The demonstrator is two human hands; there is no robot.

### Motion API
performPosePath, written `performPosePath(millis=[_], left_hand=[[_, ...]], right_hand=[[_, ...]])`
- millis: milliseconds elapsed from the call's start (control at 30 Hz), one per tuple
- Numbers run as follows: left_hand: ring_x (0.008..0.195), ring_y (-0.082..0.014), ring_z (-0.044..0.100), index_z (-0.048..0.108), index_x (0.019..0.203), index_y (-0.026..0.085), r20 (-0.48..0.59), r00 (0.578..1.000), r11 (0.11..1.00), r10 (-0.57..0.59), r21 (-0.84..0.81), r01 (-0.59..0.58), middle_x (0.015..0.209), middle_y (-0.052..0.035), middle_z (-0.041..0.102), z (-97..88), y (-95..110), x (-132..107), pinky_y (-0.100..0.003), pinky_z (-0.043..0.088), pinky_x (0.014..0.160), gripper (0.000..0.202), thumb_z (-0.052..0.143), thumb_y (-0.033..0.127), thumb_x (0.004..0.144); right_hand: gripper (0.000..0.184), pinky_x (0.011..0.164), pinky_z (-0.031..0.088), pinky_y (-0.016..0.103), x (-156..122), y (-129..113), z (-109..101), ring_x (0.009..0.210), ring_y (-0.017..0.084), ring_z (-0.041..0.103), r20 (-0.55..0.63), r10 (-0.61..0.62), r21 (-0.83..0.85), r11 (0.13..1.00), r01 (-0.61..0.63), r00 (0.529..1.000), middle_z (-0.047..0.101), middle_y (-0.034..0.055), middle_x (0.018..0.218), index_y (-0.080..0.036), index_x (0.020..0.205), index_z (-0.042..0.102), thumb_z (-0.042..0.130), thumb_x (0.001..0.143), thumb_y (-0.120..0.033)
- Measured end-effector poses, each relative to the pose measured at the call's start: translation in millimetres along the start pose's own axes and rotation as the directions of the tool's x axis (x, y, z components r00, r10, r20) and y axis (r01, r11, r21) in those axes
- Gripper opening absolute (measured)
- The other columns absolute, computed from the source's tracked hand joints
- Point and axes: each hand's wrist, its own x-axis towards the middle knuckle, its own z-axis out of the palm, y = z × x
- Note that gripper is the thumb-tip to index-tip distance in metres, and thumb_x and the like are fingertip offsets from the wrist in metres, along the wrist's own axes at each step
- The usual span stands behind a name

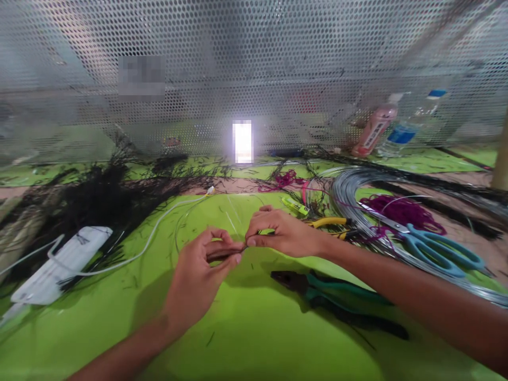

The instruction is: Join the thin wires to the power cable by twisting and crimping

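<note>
In the middle, my left hand (206, 264) and my right hand (283, 233) meet fingertip to fingertip over the green work surface (238, 328). Both are closed in a pinch on a thin wire-like strand (245, 247), mostly hidden by the fingers. Fine pale lines (233, 221) show just beyond the fingertips. Green-and-black pliers (317, 291) lie below my right forearm. Yellow-handled pliers (329, 222) are partly covered by that forearm, beside a lime-green small tool or lighter (296, 206).
At right are a silver wire coil (347, 193), blue-handled scissors (432, 246) and purple yarn (405, 211). A white power strip (63, 264) and black fibres (87, 196) lie left. Two bottles (375, 129) stand by the perforated metal screen (206, 69), with a bright phone-like light (243, 142) before it.
</note>
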Motion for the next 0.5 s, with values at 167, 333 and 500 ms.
performPosePath(millis=[167, 333, 500], left_hand=[[0.102, -0.0217, 0.074, 0.056, 0.092, 0.021, -0.021, 1.0, 0.999, 0.018, 0.044, -0.017, 0.095, -0.0032, 0.079, 4.8, -6.2, -1.3, -0.035, 0.06, 0.092, 0.023, 0.076, 0.026, 0.081], [0.097, -0.0188, 0.074, 0.058, 0.099, 0.019, 0.077, 0.997, 0.995, -0.029, 0.095, 0.021, 0.101, -0.0044, 0.075, 1.5, -8.4, 3.7, -0.035, 0.059, 0.094, 0.023, 0.074, 0.027, 0.085], [0.103, -0.0196, 0.071, 0.06, 0.107, 0.016, 0.173, 0.982, 0.992, -0.071, 0.117, 0.051, 0.108, -0.0092, 0.072, 7.9, -17.2, 10.1, -0.038, 0.057, 0.099, 0.022, 0.069, 0.023, 0.088]], right_hand=[[0.02, 0.093, 0.033, 0.036, -2.3, 6.4, 2.6, 0.082, 0.012, 0.063, 0.055, -0.011, -0.029, 1.0, 0.013, 0.998, 0.075, 0.0004, 0.089, -0.017, 0.091, 0.071, 0.06, 0.099, -0.031], [0.014, 0.094, 0.036, 0.035, 5.9, 16.9, -4.1, 0.082, 0.011, 0.064, 0.179, -0.096, -0.095, 0.989, 0.115, 0.979, 0.075, -0.0015, 0.087, -0.017, 0.093, 0.072, 0.063, 0.098, -0.026], [0.024, 0.106, 0.038, 0.037, 14.1, 28.8, -8.8, 0.096, 0.014, 0.065, 0.257, -0.132, -0.241, 0.95, 0.196, 0.957, 0.073, 0.0002, 0.094, -0.021, 0.094, 0.075, 0.059, 0.099, -0.038]])
